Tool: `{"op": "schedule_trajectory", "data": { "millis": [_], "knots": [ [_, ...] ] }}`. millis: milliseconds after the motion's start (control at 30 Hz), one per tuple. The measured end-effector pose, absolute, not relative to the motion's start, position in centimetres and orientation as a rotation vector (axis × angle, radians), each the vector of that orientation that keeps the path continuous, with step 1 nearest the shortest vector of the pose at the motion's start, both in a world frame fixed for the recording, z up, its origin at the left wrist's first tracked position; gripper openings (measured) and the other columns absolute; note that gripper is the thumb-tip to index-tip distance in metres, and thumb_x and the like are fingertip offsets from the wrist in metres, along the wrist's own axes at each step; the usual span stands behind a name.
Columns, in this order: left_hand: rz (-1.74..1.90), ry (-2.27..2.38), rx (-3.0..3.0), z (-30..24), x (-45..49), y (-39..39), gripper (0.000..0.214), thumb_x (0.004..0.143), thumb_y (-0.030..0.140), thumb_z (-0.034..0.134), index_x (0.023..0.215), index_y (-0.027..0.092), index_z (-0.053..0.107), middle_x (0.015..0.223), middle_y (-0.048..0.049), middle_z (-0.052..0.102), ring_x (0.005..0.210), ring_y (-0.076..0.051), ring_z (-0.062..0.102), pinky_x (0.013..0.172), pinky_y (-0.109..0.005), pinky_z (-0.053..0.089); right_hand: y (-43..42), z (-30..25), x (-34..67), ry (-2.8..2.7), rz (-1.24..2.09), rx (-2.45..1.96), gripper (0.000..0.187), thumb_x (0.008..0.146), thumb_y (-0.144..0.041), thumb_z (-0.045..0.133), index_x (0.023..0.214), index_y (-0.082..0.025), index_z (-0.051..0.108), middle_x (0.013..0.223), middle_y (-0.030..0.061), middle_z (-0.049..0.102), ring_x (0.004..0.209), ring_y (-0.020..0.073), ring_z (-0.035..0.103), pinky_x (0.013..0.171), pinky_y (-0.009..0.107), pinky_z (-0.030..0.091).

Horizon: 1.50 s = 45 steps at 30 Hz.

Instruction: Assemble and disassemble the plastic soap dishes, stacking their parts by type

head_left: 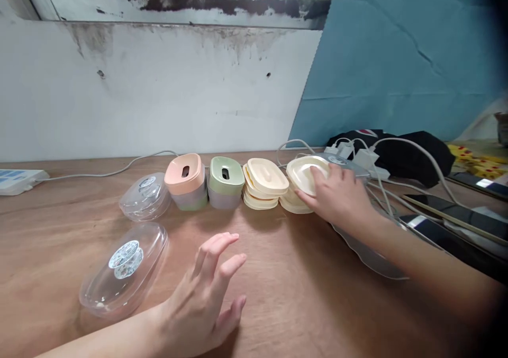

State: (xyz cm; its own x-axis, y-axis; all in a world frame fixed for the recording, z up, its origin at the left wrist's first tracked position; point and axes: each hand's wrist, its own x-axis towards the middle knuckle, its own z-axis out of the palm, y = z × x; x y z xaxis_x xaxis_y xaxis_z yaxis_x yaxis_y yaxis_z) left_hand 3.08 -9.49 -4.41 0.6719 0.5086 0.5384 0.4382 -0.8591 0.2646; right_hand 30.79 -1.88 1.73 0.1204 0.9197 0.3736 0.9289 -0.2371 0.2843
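My right hand (pixel 337 196) rests on a cream oval lid (pixel 304 175) at the right end of a row on the wooden table (pixel 297 294), fingers curled over its top. Left of it sit another stack of cream lids (pixel 264 183), a green container (pixel 225 180) and a pink container (pixel 186 180). My left hand (pixel 204 294) hovers open above the table near the front, fingers spread, holding nothing. A clear plastic dome lid (pixel 125 273) with a sticker lies just left of that hand. A second clear lid (pixel 145 196) lies beside the pink container.
White cables and chargers (pixel 369 159) tangle at the right, with black cloth (pixel 413 149) and dark phones or tablets (pixel 456 215) behind my right arm. A white power strip (pixel 18 180) lies at the far left against the wall. A blue sheet (pixel 397 56) leans at the back right.
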Motion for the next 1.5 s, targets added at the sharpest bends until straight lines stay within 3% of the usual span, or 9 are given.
{"op": "schedule_trajectory", "data": {
  "millis": [200, 400, 600, 800, 933, 1067, 1200, 1333, 1500],
  "knots": [
    [0.928, 0.710, 2.765, -4.6, 3.0, -9.4, 0.045, 0.081, 0.011, 0.044, 0.124, 0.012, 0.031, 0.134, -0.0164, 0.021, 0.128, -0.028, 0.021, 0.105, -0.043, 0.031, -0.5, 0.2, 29.3, -2.073, -0.627, -2.356, 0.050, 0.084, -0.048, 0.042, 0.109, -0.007, 0.055, 0.109, 0.0252, 0.051, 0.097, 0.0379, 0.050, 0.076, 0.043, 0.039],
    [0.882, 0.683, 2.806, -4.4, 3.2, -9.3, 0.042, 0.081, 0.012, 0.045, 0.121, 0.010, 0.033, 0.132, -0.0173, 0.023, 0.127, -0.027, 0.022, 0.104, -0.043, 0.032, 1.8, -1.7, 30.6, -2.136, -0.511, -2.330, 0.055, 0.087, -0.051, 0.034, 0.118, -0.009, 0.051, 0.112, 0.0234, 0.053, 0.104, 0.0363, 0.050, 0.079, 0.042, 0.041],
    [0.862, 0.703, 2.818, -4.1, 3.2, -9.3, 0.044, 0.079, 0.012, 0.046, 0.121, 0.012, 0.032, 0.131, -0.0184, 0.030, 0.126, -0.028, 0.028, 0.101, -0.043, 0.038, -1.6, -0.4, 31.7, -2.166, -0.652, -2.217, 0.066, 0.084, -0.052, 0.041, 0.132, -0.006, 0.039, 0.135, 0.0240, 0.037, 0.129, 0.0382, 0.027, 0.099, 0.046, 0.031],
    [0.818, 0.693, 2.801, -4.2, 3.2, -9.4, 0.046, 0.078, 0.011, 0.047, 0.122, 0.013, 0.032, 0.131, -0.0189, 0.032, 0.125, -0.029, 0.030, 0.100, -0.046, 0.038, -9.1, -1.9, 37.1, -1.934, -0.641, -2.251, 0.077, 0.074, -0.070, 0.029, 0.125, -0.015, 0.046, 0.106, 0.0264, 0.054, 0.087, 0.0467, 0.056, 0.054, 0.057, 0.047],
    [0.834, 0.719, 2.759, -4.1, 3.6, -9.4, 0.052, 0.076, 0.011, 0.050, 0.124, 0.013, 0.030, 0.133, -0.0195, 0.030, 0.127, -0.030, 0.027, 0.101, -0.047, 0.036, -11.9, -3.9, 36.5, -2.147, -0.659, -1.855, 0.053, 0.079, -0.048, 0.040, 0.129, -0.029, 0.042, 0.112, 0.0188, 0.054, 0.094, 0.0415, 0.055, 0.060, 0.056, 0.049],
    [0.855, 0.798, 2.715, -2.9, 3.5, -8.9, 0.064, 0.078, 0.020, 0.055, 0.132, 0.013, 0.022, 0.140, -0.0213, 0.021, 0.133, -0.030, 0.019, 0.103, -0.049, 0.033, -13.1, -2.7, 31.3, -2.467, -0.316, -1.388, 0.062, 0.079, -0.034, 0.049, 0.137, -0.035, 0.030, 0.137, 0.0085, 0.039, 0.121, 0.0361, 0.039, 0.085, 0.056, 0.046],
    [0.532, 0.703, 2.807, -0.3, 2.5, -7.7, 0.095, 0.069, 0.041, 0.071, 0.139, 0.011, 0.014, 0.145, -0.0256, 0.014, 0.136, -0.035, 0.010, 0.102, -0.052, 0.032, -12.0, -1.3, 27.8, -2.681, 0.125, -0.901, 0.059, 0.079, -0.022, 0.053, 0.133, -0.038, 0.037, 0.149, -0.0002, 0.013, 0.135, 0.0308, 0.020, 0.096, 0.046, 0.043],
    [0.237, 0.678, 2.778, 1.2, 1.9, -6.8, 0.097, 0.061, 0.038, 0.077, 0.138, 0.011, 0.024, 0.140, -0.0246, 0.029, 0.130, -0.034, 0.031, 0.098, -0.045, 0.041, -9.4, -3.0, 26.6, -2.560, 0.554, -0.953, 0.081, 0.075, -0.022, 0.061, 0.142, -0.030, 0.017, 0.150, 0.0095, 0.006, 0.136, 0.0291, 0.015, 0.103, 0.045, 0.035],
    [0.432, 0.805, 2.623, 1.2, 1.8, -7.0, 0.087, 0.057, 0.027, 0.075, 0.132, 0.016, 0.034, 0.129, -0.0152, 0.044, 0.112, -0.027, 0.050, 0.091, -0.036, 0.048, -8.0, -5.5, 26.0, -2.343, 0.914, -1.028, 0.116, 0.066, -0.029, 0.069, 0.141, -0.021, -0.020, 0.148, 0.0179, 0.014, 0.134, 0.0270, 0.023, 0.104, 0.044, 0.029]
  ]
}}
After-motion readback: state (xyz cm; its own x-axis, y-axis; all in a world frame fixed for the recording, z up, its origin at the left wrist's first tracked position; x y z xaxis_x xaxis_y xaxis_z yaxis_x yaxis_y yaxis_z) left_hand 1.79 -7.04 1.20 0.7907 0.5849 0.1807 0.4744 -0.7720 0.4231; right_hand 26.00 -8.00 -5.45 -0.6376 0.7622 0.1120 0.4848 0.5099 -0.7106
